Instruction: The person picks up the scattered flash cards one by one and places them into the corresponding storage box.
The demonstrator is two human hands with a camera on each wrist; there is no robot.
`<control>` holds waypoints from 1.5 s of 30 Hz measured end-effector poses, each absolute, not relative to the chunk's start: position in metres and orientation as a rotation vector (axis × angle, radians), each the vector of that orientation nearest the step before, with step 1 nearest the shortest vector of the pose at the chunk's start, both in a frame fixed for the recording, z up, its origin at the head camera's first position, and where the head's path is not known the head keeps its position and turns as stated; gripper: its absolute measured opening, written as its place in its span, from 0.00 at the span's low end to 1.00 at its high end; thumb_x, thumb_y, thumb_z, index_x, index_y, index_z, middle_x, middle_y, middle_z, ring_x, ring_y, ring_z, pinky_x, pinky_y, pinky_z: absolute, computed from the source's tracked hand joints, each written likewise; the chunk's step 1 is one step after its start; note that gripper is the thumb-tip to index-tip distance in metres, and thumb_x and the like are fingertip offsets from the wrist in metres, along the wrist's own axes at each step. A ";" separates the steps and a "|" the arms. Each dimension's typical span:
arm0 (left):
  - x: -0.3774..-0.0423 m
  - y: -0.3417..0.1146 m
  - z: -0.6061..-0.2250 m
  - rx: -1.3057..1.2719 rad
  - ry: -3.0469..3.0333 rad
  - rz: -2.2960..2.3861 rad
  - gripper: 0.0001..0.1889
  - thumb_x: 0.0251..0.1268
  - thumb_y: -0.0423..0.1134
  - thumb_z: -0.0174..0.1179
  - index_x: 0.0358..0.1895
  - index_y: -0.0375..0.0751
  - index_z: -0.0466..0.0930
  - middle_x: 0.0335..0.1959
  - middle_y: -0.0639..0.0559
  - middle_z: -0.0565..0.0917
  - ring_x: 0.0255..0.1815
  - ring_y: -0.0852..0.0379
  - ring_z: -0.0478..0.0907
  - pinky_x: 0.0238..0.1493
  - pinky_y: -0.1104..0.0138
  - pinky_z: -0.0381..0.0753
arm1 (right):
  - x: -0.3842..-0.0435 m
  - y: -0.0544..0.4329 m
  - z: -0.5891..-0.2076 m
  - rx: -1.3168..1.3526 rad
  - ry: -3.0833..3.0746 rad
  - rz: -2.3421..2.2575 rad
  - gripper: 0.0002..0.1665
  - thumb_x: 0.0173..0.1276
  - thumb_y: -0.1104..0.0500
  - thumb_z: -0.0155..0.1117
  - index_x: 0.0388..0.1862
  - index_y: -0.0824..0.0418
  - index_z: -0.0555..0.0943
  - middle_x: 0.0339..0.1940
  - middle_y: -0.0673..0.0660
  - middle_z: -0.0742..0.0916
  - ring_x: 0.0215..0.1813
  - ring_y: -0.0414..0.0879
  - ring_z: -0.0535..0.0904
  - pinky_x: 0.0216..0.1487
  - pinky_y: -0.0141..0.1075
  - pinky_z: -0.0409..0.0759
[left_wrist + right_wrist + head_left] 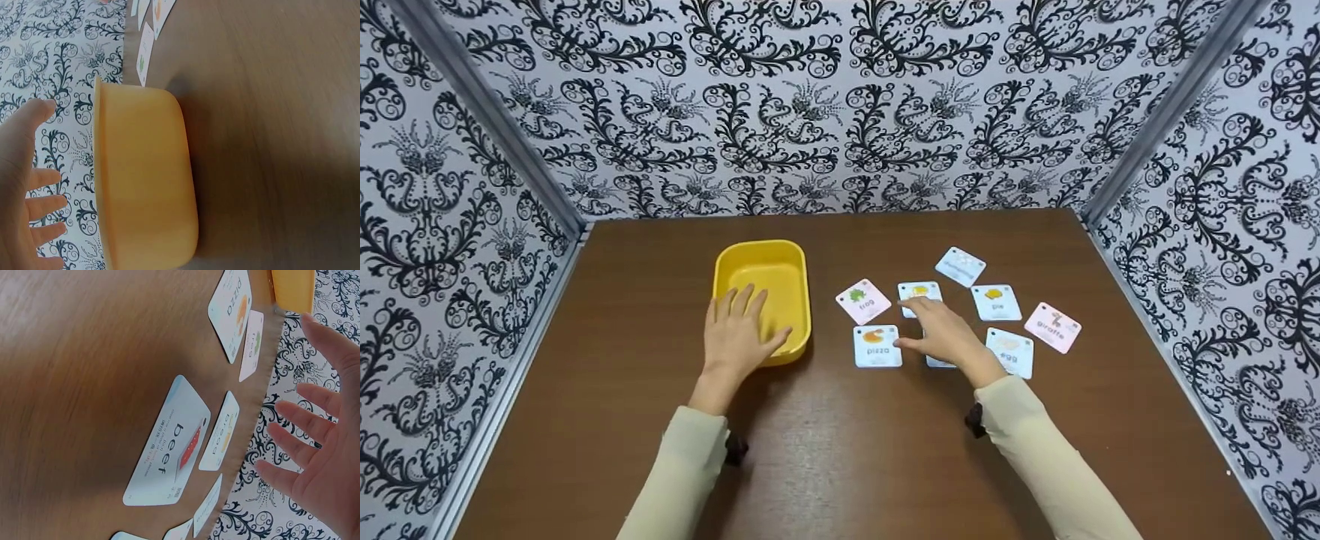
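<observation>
My left hand (735, 341) hovers over the near left part of a yellow plastic tub (808, 300), its fingers spread and holding nothing. Above the picture cards my right hand (949, 337) is held with fingers apart and nothing in them. Beneath it lies the beef card (169, 450), mostly hidden in the head view. Around that hand are the pizza card (877, 356), the pink frog card (864, 302), a card with a yellow picture (919, 289), the pie card (997, 306) and the egg card (1012, 356).
A pink giraffe card (1054, 328) lies farthest right, and a pale blue card (960, 266) lies farthest back, its word too blurred to read. The brown table (840, 465) meets patterned walls (840, 112) at the back and both sides.
</observation>
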State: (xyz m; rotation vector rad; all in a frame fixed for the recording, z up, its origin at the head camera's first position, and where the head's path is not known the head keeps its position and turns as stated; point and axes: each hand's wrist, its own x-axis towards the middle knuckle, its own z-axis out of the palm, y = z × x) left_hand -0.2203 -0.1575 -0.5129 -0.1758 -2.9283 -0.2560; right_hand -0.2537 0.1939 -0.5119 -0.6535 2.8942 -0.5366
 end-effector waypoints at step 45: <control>-0.202 -0.190 -0.541 -0.059 -2.905 -0.350 0.43 0.62 0.68 0.55 0.74 0.43 0.64 0.75 0.41 0.66 0.75 0.38 0.62 0.77 0.39 0.55 | -0.250 0.180 -0.545 -0.687 2.851 -0.563 0.40 0.63 0.48 0.73 0.70 0.62 0.71 0.70 0.62 0.77 0.73 0.59 0.70 0.73 0.54 0.68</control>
